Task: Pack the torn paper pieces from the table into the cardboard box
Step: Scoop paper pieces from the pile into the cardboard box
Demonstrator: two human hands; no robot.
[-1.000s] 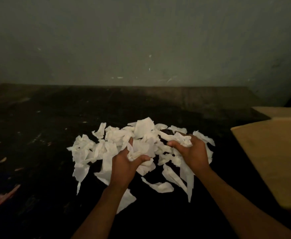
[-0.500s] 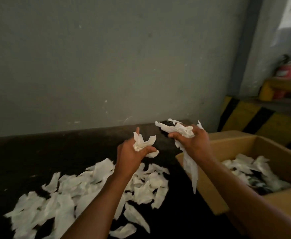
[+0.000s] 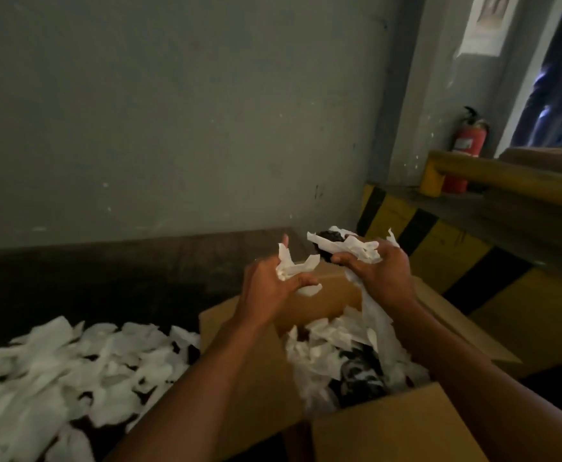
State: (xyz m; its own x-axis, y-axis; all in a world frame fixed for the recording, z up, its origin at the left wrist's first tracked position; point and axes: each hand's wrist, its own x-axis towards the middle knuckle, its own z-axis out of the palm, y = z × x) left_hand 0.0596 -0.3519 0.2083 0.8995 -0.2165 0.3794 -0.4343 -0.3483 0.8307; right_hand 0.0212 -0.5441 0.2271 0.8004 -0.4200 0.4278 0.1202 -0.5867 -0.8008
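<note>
Left hand [image 3: 269, 288], centre of frame, is seen curled around a small wad of torn paper [image 3: 291, 266], fingers bent in but not fully closed. Right hand [image 3: 381, 271], just to the right of it, is clenched on a bigger bunch [image 3: 356, 250], with one long strip [image 3: 374, 315] left dangling down toward the cardboard box [image 3: 389, 431]. Something dark is mixed into that bunch near the top, can't be made out tbh.

Both hands are held above the open box at lower right, which is cut off by the bottom edge. More paper scraps [image 3: 333, 341] are seen inside it, plus dark patches that can't be identified; part of the inside is hidden by the forearms.

At lower left, a loose pile of paper pieces [image 3: 72, 365] is spread on the dark desk [image 3: 106, 278], pretty blurred and cropped by the frame edge.
</note>
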